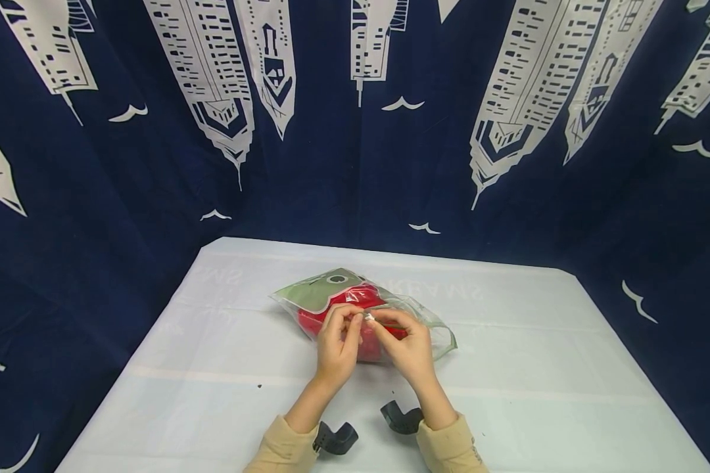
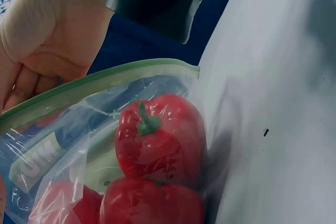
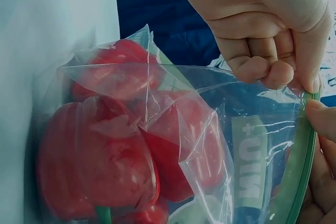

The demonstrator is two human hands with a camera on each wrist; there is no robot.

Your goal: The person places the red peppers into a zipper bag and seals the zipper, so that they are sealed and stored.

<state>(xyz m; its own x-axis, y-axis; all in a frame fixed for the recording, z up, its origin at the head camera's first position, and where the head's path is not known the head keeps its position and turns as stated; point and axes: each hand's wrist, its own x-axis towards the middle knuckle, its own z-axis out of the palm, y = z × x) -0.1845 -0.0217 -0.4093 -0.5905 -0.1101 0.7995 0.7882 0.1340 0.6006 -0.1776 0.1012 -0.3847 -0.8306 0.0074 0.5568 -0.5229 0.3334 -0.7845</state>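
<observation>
A clear zip bag [image 1: 313,294] with a green-printed side lies on the table in the head view, several red bell peppers [image 3: 94,161] inside it. Along its mouth runs a green zip strip [image 2: 147,67]. My left hand [image 1: 336,348] and right hand [image 1: 413,348] meet over the bag, fingertips close together, with a small white spot between them. In the right wrist view, the right thumb and curled fingers pinch the strip's end, and the left thumb presses it just below. The left wrist view shows the left fingers behind the strip, partly hidden.
A white cloth [image 1: 538,348] covers the table, with a small dark speck [image 1: 259,386] left of the hands. Black wrist mounts [image 1: 338,439] sit by both cuffs. A navy curtain [image 1: 361,171] with white building prints hangs behind the table.
</observation>
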